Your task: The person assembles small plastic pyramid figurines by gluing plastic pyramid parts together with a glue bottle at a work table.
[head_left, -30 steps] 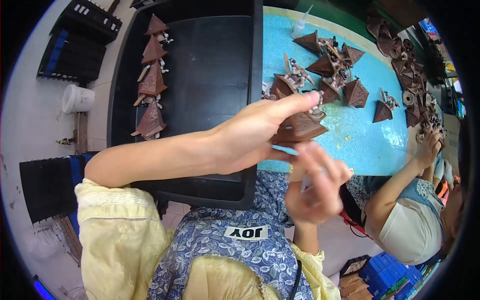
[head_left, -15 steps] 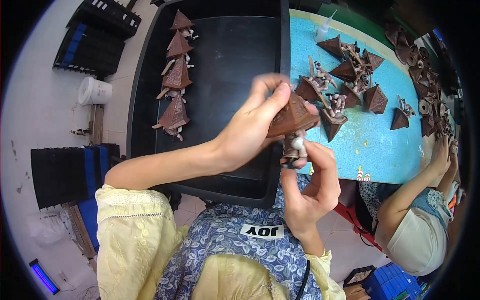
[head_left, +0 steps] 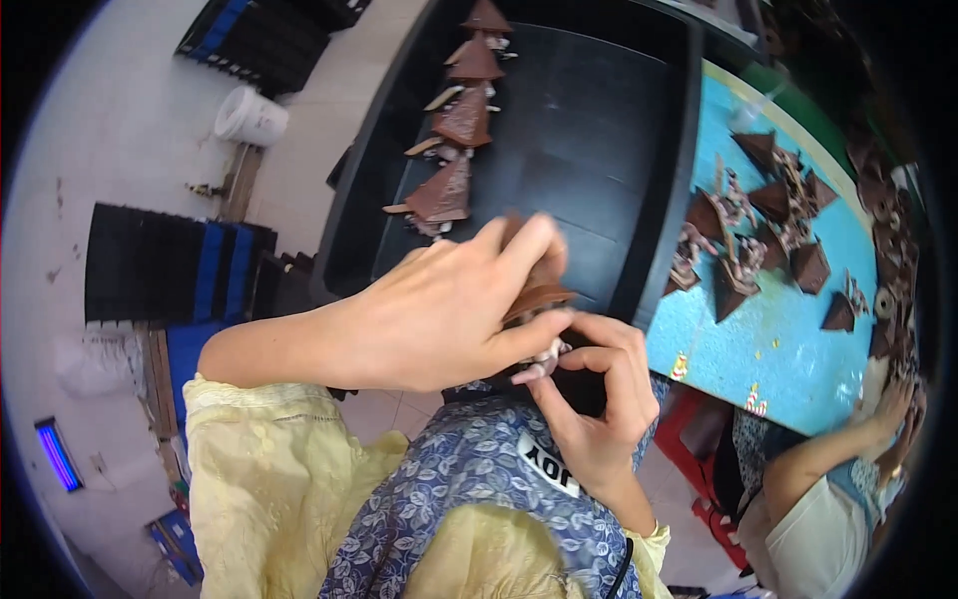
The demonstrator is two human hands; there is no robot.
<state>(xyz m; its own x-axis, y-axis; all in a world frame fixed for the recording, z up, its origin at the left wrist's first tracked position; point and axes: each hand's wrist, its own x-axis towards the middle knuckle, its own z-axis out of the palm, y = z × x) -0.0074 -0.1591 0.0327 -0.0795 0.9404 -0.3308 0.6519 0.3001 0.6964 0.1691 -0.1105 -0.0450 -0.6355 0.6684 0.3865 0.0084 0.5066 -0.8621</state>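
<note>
Between my two hands, above the near edge of the black tray (head_left: 671, 215), is a figurine (head_left: 541, 299) with a brown pyramid-shaped head and a pale body. My left hand (head_left: 449, 314) is closed over the brown head and hides most of it. Lower down, the fingers of my right hand (head_left: 606, 394) pinch the pale body. Inside the tray, along its left side, similar figurines (head_left: 442, 192) lie in a line, brown pyramids pointing away from me. More figurines (head_left: 810, 268) are grouped on the blue table mat (head_left: 738, 349) at the right.
A clear squeeze bottle (head_left: 746, 117) stands at the mat's far end. Brown parts (head_left: 883, 260) line the table's right side, where another person's hands (head_left: 898, 409) are at work. Left of the tray are a white bucket (head_left: 249, 116) and stacked black trays (head_left: 165, 265).
The view has swung, so the tray and mat appear further right. My hands have brought the figurine lower and over the tray's near side; my left hand now covers more of its head.
</note>
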